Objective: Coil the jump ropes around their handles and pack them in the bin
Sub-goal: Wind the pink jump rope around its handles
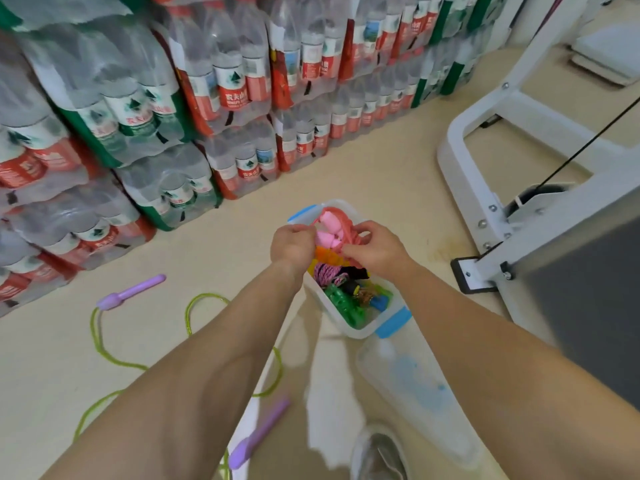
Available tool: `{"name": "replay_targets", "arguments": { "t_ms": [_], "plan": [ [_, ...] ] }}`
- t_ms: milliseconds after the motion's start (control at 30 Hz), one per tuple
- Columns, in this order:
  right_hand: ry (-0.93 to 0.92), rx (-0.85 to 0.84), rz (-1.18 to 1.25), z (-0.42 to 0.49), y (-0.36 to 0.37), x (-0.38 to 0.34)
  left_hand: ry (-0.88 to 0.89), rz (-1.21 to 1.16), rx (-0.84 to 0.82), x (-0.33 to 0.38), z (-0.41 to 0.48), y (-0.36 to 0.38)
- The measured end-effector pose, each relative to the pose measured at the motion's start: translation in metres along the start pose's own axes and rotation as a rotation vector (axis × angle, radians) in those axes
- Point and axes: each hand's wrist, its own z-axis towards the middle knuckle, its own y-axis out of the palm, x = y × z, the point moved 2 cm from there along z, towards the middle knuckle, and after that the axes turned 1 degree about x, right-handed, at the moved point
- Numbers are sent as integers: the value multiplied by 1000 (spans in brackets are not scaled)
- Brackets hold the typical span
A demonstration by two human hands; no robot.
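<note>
**While both hands hold the pink rope (343, 220) at the bin (332, 315), green rope (98, 344) lies uncoiled**

Floor (381, 168): bottle packs (207, 98) stacked along the left, white frame (519, 109) on the right. Neither in play.

Green rope: sprawled in open loops left of the bin, passing under the arms, purple handles (133, 292) well apart. Not wound yet, so there's work left.

Bin: open, lid (415, 386) on the floor just beside its near end. Near half is packed with coiled ropes: purple cord (327, 273), green handles (343, 303), more I can't separate.

Pink rope: bundle at the bin's far end, about rim level. Can't tell if it rests on the contents. Cord is wound round the two pink handles (325, 237).

Hands: left hand (292, 245) has its fingers curled, pinching at the handle side. Right hand (377, 251) pinches the cord on the other side. Neither is spread.

Handling, my read:
- Light, nothing fragile.
- Cord is limp but likely springy, so the turns will want to unwind once let go.
- Handles are the only stiff part and look soft-surfaced, grippy rather than slippery.
- Grip across both handles with a thumb over the last turn, then seat it low so its neighbours wedge it.
- Green rope: gather both handles first, then wind. Grabbing mid-cord would just drag loops
</note>
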Motion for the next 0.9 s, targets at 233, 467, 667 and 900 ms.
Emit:
{"name": "replay_targets", "arguments": {
  "t_ms": [233, 467, 667, 900],
  "plan": [
    [25, 117, -473, 52, 43, 11, 102, 64, 53, -19, 33, -8],
    [8, 193, -580, 30, 35, 14, 122, 133, -14, -36, 23, -27],
    [-69, 73, -460, -41, 34, -12, 103, 432, -90, -49, -37, -79],
    [-174, -241, -455, -146, 98, -35, 31, 733, -99, -104, -120, -172]
  ]
}}
